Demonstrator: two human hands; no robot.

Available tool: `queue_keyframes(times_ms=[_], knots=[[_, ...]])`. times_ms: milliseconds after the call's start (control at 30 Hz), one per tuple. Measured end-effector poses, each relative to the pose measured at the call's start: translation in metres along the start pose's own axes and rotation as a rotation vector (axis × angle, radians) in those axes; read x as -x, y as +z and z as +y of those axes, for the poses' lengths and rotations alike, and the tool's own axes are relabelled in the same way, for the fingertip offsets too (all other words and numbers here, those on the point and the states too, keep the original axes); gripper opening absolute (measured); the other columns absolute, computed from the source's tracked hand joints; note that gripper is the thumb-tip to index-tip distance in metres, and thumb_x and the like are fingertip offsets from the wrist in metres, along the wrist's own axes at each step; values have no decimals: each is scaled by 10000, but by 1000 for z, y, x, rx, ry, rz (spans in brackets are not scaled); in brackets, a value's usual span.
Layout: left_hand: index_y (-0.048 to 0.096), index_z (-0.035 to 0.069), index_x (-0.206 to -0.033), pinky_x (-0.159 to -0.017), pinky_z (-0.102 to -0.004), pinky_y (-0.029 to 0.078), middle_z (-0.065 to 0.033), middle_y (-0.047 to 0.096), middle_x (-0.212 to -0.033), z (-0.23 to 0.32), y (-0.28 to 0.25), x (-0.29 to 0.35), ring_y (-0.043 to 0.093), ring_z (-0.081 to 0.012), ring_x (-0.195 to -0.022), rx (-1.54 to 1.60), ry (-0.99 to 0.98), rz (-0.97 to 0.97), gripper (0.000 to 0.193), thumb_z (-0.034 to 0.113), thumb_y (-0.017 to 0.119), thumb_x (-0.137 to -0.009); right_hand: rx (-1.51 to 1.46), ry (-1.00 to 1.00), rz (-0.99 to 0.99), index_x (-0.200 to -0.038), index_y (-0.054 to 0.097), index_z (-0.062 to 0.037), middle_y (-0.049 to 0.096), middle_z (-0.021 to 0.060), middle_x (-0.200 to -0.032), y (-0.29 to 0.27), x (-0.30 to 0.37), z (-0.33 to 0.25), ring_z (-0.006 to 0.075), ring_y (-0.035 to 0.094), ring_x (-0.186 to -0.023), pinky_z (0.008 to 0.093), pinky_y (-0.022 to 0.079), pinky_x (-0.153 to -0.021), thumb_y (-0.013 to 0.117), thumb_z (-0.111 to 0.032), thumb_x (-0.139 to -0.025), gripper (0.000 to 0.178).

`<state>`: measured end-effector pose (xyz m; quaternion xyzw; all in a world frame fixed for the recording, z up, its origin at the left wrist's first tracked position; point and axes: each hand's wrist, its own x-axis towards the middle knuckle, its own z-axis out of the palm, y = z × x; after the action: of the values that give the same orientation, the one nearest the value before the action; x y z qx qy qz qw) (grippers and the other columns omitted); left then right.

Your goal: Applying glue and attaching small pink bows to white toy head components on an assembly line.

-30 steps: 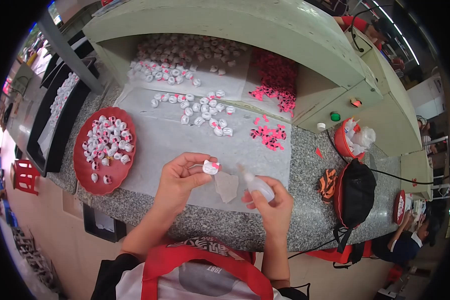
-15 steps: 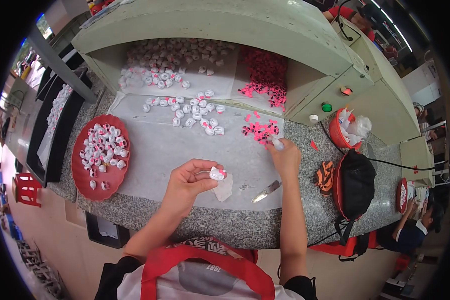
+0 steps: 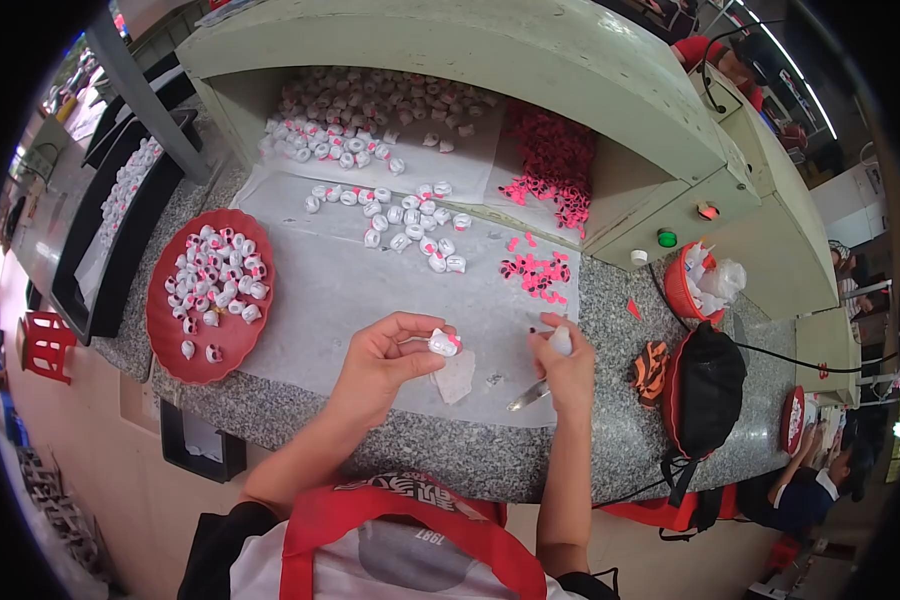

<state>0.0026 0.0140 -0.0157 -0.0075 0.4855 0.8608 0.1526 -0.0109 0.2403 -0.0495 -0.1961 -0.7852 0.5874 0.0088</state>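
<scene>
Near the left front corner of the speckled grey bench, the dish is showing red; the cloth is displaying orange-and-black markings. The held figurine is showing white with pink; pieces by the pale sheet's right edge, pink with black.

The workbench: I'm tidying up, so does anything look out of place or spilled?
A small red scrap lies alone on the bare counter, right of the paper bearing the pink pieces. A shiny spot left of the blade may be a spill; I can't tell.
</scene>
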Motion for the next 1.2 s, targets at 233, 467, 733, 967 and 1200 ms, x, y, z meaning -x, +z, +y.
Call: queue_keyframes(times_ms=[233,467,733,967,1200], knots=[[513,-31,-1056,-811,-256,465,-117,579,-1013,4,12,4,570,-171,-940,-55,60,51,336,-108,560,-732,-518,70,-305,-840,612,19,570,59,-667,15,33,-53,97,510,-531,203,403,-453,616,35,-696,145],[509,-56,-1058,-865,-303,453,-140,498,-1098,7,7,9,526,-206,-1016,-90,258,9,326,-139,528,-743,-310,-161,-394,-754,620,5,598,42,-707,44,62,-88,71,526,-621,200,418,-508,672,8,-698,77],[541,-46,-1036,-877,-328,447,-147,493,-1095,14,1,13,520,-229,-1015,-81,297,-92,300,-127,529,-748,-225,-199,-206,-777,620,-19,583,17,-712,52,69,-80,42,496,-575,159,373,-454,696,31,-651,155],[561,-36,-1021,-809,-294,449,-150,547,-1030,7,15,14,534,-203,-957,-150,282,-37,240,-72,515,-788,-282,-373,-258,-848,626,9,576,36,-728,43,66,-73,71,519,-659,182,399,-575,681,62,-653,209],[552,-32,-1039,-809,-267,454,-111,575,-986,-12,19,0,563,-164,-907,-173,236,91,238,-38,532,-802,-235,-273,-250,-839,624,14,577,47,-751,48,44,-53,88,532,-689,194,402,-608,683,62,-649,204]])
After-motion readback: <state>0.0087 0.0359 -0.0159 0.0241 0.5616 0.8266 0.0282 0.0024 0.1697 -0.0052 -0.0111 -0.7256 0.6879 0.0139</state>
